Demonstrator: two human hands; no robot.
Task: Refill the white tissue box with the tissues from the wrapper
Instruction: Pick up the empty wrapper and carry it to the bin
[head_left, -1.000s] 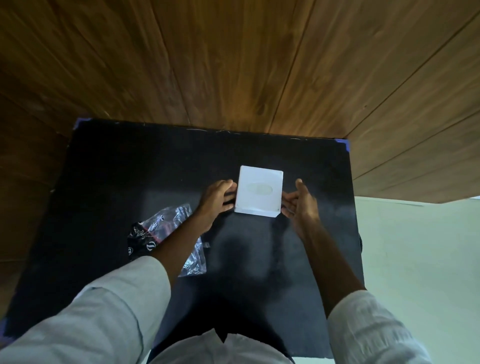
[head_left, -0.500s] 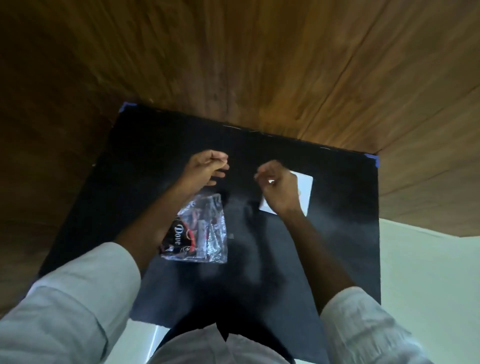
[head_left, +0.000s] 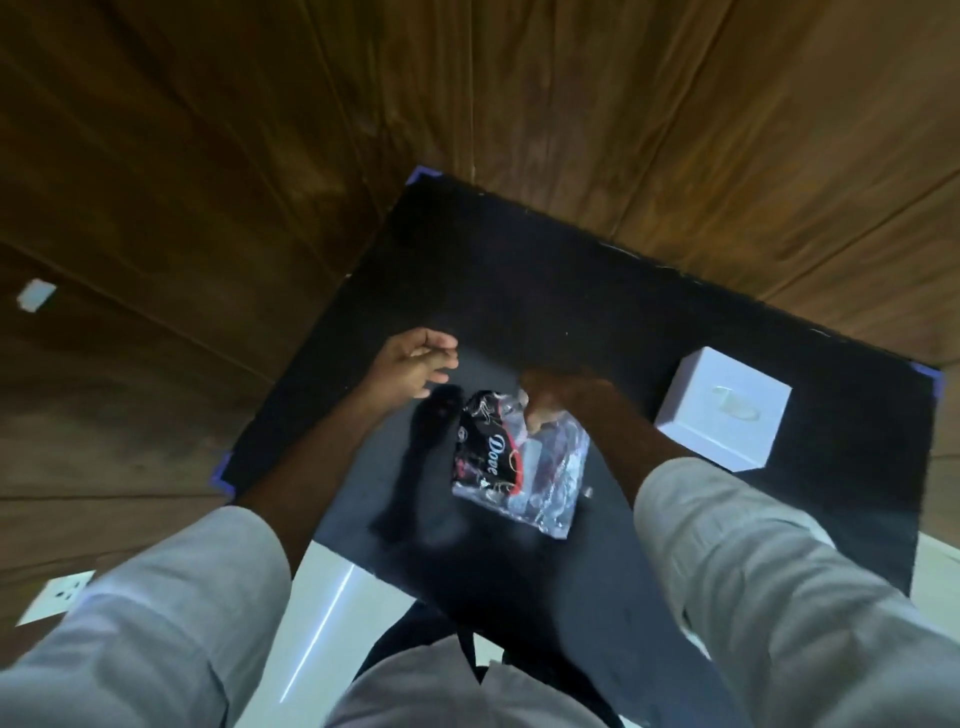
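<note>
- Head view, containers: white tissue box (head_left: 722, 408), cube-shaped, stands upright on the right part of the table, its top face showing an oval opening; what is inside cannot be told.
- Clear plastic wrapper (head_left: 519, 462), crinkled, with a black and red printed panel reading "Dove", lies flat near the middle of the table; its clear part looks slack, and its contents cannot be made out.
- Surface: black table top (head_left: 571, 291), square, with blue tape at its corners.
- Room: brown wood-grain wall panels (head_left: 260, 156) behind and to the left; a white wall socket (head_left: 54, 597) low at the left; pale floor shows below the table edge.
- Right hand (head_left: 558, 400) rests at the wrapper's far top edge, fingers curled down onto the plastic and pinching it; motion blur hides the exact grip.
- Left hand (head_left: 415, 364) hovers above the table just left of the wrapper, fingers loosely spread, holding nothing and apart from the plastic.
- The tissue box stands well to the right of both hands, touched by neither.
- Both forearms wear pale rolled sleeves (head_left: 727, 545).
</note>
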